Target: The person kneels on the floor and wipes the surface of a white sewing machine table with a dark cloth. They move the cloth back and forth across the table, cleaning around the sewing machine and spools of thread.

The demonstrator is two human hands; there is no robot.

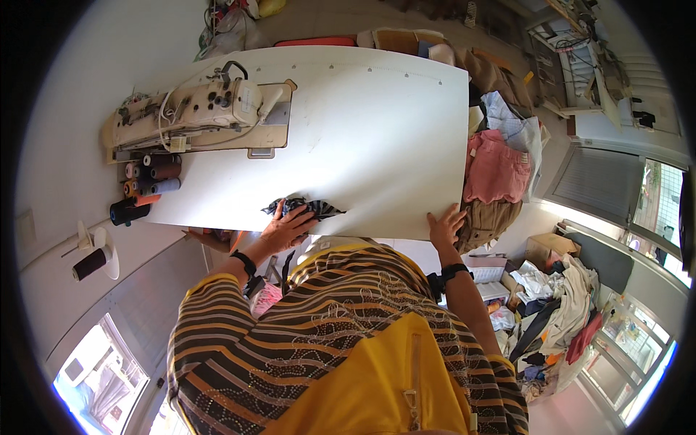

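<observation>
A small crumpled dark cloth with a light pattern [326, 210] lies at the near edge of the white sewing table [359, 136]. My left hand [288, 224] is over its left part, with the fingers bent around the fabric; some of the cloth is hidden beneath them. At the table's near right corner, my right hand [447, 225] rests on the edge with its fingers apart and nothing in them. Just beyond those fingertips is a brown garment [489, 220]. An industrial sewing machine [190, 114] stands at the table's far left.
Several thread cones [157, 174] stand beside the machine, and another cone [89, 265] sits on a holder at left. A folded pink garment [497, 166] lies along the table's right side. At lower right is a large heap of clothes [560, 310] near a cardboard box [546, 247].
</observation>
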